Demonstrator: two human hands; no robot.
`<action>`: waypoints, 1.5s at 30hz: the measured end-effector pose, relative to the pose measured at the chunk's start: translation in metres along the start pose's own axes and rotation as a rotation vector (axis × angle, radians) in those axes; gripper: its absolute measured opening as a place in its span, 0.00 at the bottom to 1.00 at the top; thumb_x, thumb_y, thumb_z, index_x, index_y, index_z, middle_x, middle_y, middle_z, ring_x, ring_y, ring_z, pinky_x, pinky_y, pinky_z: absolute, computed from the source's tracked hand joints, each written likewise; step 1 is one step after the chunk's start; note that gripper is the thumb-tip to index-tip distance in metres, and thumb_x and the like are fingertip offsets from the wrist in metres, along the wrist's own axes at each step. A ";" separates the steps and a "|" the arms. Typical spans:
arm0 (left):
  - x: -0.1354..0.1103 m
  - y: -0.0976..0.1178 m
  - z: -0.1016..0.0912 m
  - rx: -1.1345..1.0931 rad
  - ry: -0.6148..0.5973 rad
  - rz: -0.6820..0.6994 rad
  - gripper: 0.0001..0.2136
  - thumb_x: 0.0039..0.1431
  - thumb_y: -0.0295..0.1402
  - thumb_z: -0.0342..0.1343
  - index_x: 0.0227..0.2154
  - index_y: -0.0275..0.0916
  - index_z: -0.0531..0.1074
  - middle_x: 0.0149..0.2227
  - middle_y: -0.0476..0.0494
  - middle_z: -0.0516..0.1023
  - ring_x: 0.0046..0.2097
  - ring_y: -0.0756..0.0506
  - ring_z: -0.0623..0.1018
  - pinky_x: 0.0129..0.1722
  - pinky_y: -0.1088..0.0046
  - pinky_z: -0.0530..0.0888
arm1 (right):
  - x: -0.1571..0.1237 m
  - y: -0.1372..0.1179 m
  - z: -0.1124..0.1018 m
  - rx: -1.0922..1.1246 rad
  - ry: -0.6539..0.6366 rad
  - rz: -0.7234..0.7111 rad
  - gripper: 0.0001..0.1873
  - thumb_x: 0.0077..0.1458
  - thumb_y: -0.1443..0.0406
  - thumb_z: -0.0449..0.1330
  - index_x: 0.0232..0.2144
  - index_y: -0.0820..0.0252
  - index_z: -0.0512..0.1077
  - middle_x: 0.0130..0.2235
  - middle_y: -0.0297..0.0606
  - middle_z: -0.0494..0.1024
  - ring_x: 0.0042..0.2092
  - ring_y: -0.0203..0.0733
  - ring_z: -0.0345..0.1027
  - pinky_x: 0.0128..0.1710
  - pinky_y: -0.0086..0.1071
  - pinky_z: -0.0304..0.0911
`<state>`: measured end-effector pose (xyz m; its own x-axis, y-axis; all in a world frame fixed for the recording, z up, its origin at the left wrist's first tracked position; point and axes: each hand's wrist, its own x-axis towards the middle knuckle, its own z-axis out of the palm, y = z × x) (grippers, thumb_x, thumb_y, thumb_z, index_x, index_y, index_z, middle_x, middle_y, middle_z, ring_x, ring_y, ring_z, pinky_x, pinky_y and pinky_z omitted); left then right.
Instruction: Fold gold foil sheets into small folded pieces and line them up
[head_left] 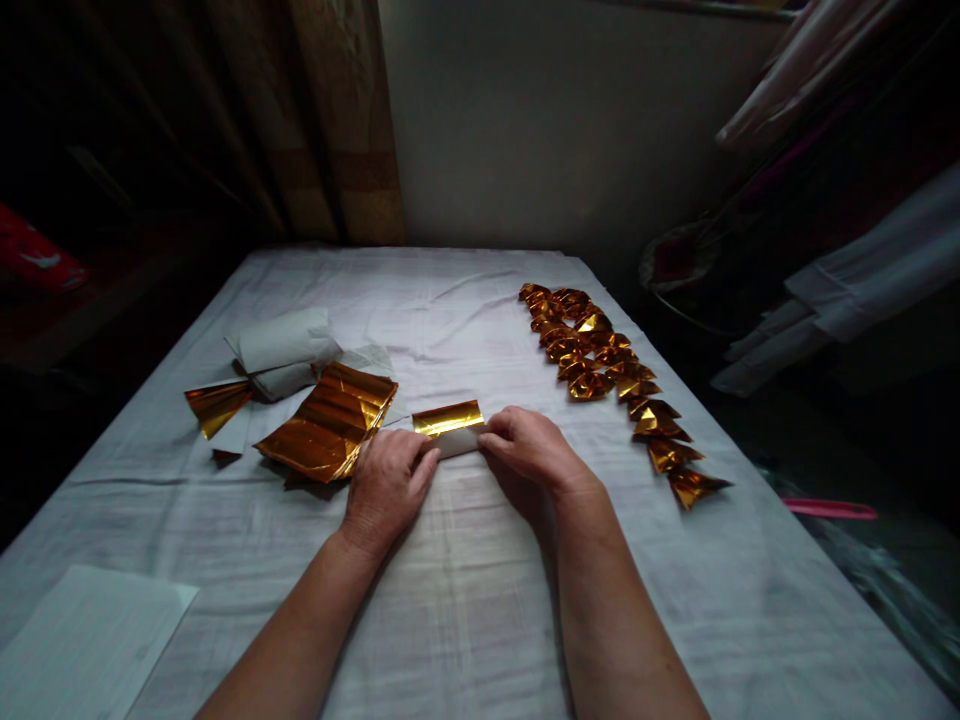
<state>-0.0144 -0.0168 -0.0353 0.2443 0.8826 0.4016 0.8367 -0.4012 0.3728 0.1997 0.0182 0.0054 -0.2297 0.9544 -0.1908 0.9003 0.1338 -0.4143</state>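
A sheet of gold foil paper (450,417) lies in front of me, its near edge turned up so that a white strip of its back shows. My left hand (390,480) grips the left end of that strip between thumb and fingers. At the right end, my right hand (529,447) pinches the same sheet, its fingertips partly hidden. Close beside my left hand is a stack of gold foil sheets (326,415). Over on the right side of the bed-like surface, several folded gold foil pieces (589,350) stand in overlapping rows.
Behind the stack sits a crumpled white paper wrapping (285,345) with a loose gold piece (217,402) beside it. A white paper sheet (90,640) lies at the near left. The white cloth (450,600) covers the surface. Past the right edge are a pink handle (829,509) and hanging clothes (885,260).
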 end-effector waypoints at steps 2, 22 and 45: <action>-0.001 -0.001 0.002 0.029 0.018 -0.015 0.07 0.62 0.36 0.54 0.37 0.41 0.74 0.34 0.44 0.79 0.38 0.41 0.75 0.40 0.66 0.69 | 0.001 0.000 0.002 -0.007 0.013 0.016 0.11 0.56 0.60 0.58 0.27 0.55 0.78 0.33 0.37 0.80 0.34 0.39 0.69 0.30 0.29 0.53; -0.011 0.035 0.006 0.082 -0.143 0.207 0.16 0.64 0.38 0.54 0.52 0.41 0.73 0.54 0.41 0.77 0.58 0.38 0.72 0.60 0.53 0.63 | 0.003 -0.010 0.007 -0.014 0.049 0.196 0.08 0.53 0.59 0.59 0.30 0.54 0.77 0.35 0.35 0.81 0.35 0.39 0.69 0.31 0.30 0.52; 0.003 0.014 -0.015 0.068 -0.161 0.184 0.13 0.67 0.39 0.49 0.39 0.46 0.80 0.45 0.48 0.83 0.49 0.40 0.78 0.63 0.46 0.56 | -0.001 -0.009 0.001 -0.008 0.022 0.383 0.12 0.51 0.56 0.63 0.38 0.53 0.74 0.41 0.38 0.80 0.42 0.45 0.72 0.35 0.32 0.57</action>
<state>-0.0091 -0.0237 -0.0164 0.4662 0.8260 0.3168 0.8005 -0.5463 0.2465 0.1908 0.0159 0.0083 0.1322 0.9411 -0.3113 0.9223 -0.2319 -0.3093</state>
